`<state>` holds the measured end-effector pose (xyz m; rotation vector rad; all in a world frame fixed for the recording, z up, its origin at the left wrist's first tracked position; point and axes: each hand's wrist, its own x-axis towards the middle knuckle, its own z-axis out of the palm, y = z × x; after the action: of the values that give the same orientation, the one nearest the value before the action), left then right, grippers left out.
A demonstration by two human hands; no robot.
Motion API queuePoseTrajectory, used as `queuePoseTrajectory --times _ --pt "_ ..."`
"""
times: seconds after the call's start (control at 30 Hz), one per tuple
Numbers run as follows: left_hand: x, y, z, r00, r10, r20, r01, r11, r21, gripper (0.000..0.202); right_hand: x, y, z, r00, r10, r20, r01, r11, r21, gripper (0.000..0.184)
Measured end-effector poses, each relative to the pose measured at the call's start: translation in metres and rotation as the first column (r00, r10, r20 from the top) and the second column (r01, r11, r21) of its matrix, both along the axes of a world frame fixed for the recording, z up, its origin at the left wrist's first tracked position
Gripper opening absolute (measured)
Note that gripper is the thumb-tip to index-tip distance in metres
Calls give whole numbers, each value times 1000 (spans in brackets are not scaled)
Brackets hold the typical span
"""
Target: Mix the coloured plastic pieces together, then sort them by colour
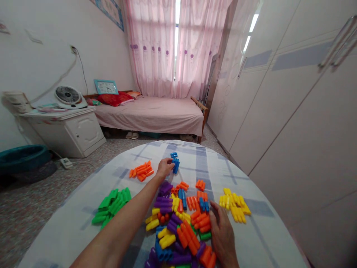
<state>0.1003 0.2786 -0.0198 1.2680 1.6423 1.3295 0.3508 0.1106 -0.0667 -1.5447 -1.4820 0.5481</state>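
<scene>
Stretched far out over the table, my left hand (166,166) has its fingers closed on a blue plastic building piece (176,166) made of joined tubes. Just beyond that lies another small blue piece (174,154). My right hand (222,229) rests at the right side of a mixed pile, its thumb and fingers apart. Close to its fingertips are a blue piece (204,204) and an orange piece (201,221), neither of them gripped. Purple pieces (163,204), yellow ones and more orange and green ones fill the pile, and my left forearm passes along its left side.
Sorted groups lie around the pile: green pieces (111,206) at left, orange pieces (141,171) at back left, yellow pieces (235,204) at right. The round table has a checked cloth (245,238). Beyond stand a bed (156,111), a cabinet (80,130) and a wardrobe (292,111).
</scene>
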Motion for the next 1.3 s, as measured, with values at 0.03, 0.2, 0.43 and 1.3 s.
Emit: queuePoseTrajectory --times 0.03,0.2,0.43,1.3 --pt "3 6 2 1000 5 -7 -5 1000 7 25 0 0 0 1000 0 1 0 1000 1 40" --pt "7 17 18 996 26 -89 -23 999 38 41 -1 -1 2 1000 9 8 -9 1000 -11 39" --pt "10 -61 26 924 -251 -287 249 968 -44 17 -1 -2 5 999 53 -7 -53 998 -16 37" --pt "21 -94 27 824 -539 -175 531 842 -95 12 -2 -1 6 999 45 4 -45 998 36 35"
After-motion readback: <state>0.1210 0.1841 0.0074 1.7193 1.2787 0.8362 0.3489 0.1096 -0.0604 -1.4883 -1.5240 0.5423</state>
